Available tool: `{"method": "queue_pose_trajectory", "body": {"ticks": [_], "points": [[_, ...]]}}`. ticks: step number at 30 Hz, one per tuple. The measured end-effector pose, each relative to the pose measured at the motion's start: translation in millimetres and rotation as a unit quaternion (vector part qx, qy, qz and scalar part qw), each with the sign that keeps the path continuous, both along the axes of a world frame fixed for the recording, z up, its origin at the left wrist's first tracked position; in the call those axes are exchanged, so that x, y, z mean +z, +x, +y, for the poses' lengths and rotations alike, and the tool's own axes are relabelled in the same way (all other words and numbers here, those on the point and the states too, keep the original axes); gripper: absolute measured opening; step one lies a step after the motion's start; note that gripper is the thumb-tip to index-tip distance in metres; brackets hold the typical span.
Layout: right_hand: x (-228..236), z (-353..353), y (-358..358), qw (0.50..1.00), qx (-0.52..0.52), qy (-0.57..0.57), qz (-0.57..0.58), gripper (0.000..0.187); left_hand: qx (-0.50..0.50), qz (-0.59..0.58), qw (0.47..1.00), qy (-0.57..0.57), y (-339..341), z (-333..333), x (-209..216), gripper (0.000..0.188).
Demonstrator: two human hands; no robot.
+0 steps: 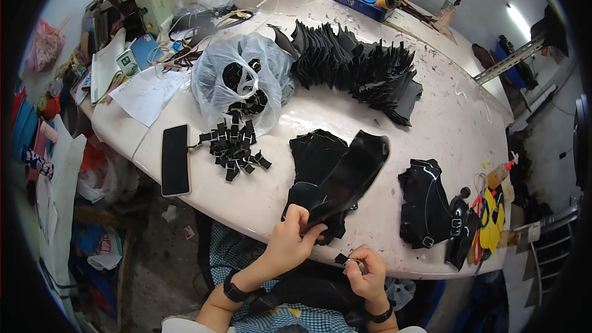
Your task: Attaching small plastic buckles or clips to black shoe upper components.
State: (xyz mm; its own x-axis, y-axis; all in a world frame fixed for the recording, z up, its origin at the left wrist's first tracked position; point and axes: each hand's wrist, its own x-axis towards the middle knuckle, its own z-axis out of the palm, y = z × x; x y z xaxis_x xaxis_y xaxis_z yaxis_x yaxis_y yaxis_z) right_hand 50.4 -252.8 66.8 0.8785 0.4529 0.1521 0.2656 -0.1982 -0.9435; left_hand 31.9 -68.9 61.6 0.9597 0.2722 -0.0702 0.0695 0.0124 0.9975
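My left hand (292,242) is closed on the lower end of a black leather piece (361,163), whose wide, glossy end is lifted and tilted to the right. Under it lies a stack of black leather pieces (314,159) at the table's near edge. My right hand (368,271) pinches a small black buckle strap (341,259), just right of and below the left hand and apart from the leather. A heap of similar buckle straps (233,148) spills in front of a clear plastic bag (206,80) with more black pieces inside.
A phone (175,160) lies left of the straps. At the back stands a long row of black leather pieces (351,61). Leather pieces with buckles (425,206) lie at right, beside scissors and yellow tools (491,228). A blue tray of thread spools (357,3) sits at the far edge.
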Motion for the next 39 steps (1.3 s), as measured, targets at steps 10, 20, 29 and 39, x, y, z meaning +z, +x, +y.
{"method": "queue_pose_trajectory", "body": {"ticks": [10,20,29,39], "points": [[6.2,8.7,3.2,0.998,-0.023,0.043,0.034,0.004,-0.123,0.000,0.958,-0.260,-12.9,-0.1,7.5,0.032],[5.4,12.3,6.0,1.000,-0.018,0.007,0.001,0.006,-0.138,0.051,0.961,-0.235,-16.2,1.3,11.5,0.027],[2.9,16.2,7.5,0.999,-0.026,-0.017,-0.034,0.009,-0.063,-0.001,0.992,-0.113,-16.3,-7.1,8.4,0.025],[0.1,14.8,12.6,1.000,0.003,-0.015,0.025,0.019,-0.086,-0.020,0.996,0.019,-17.5,-8.6,7.8,0.022]]}}
